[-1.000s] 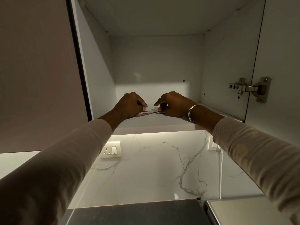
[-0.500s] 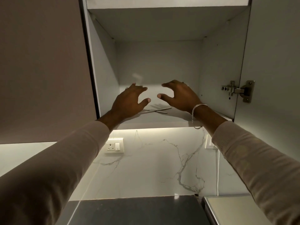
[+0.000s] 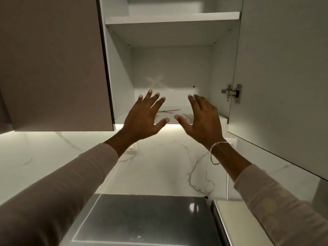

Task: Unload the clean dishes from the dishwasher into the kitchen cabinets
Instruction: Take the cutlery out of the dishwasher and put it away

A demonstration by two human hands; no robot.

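The lower shelf (image 3: 184, 110) of the open white wall cabinet is the reference point here. On it, near its front edge and left of its middle, lie 2 thin, pale, stick-like utensils (image 3: 168, 111), crossed over each other; they are too small to tell whether they are cutlery or something else.

Just in front of that shelf's edge the left hand (image 3: 143, 118) and the right hand (image 3: 202, 119) hang in the air with fingers straight and spread. Both hold nothing, and neither touches the utensils. A silver chain bracelet (image 3: 215, 153) sits on the right wrist.

Above the shelf, the white upper shelf (image 3: 172, 18) shows no dishes on the part that can be seen. To the shelf's right the grey cabinet door (image 3: 284, 86) stands open.

By my reading, 1 small delivery is finished, since the utensils are stored and the hands are free. The dishwasher is out of view, so how many dishes remain cannot be told. With so little in the cabinet, most of the unloading probably lies ahead.
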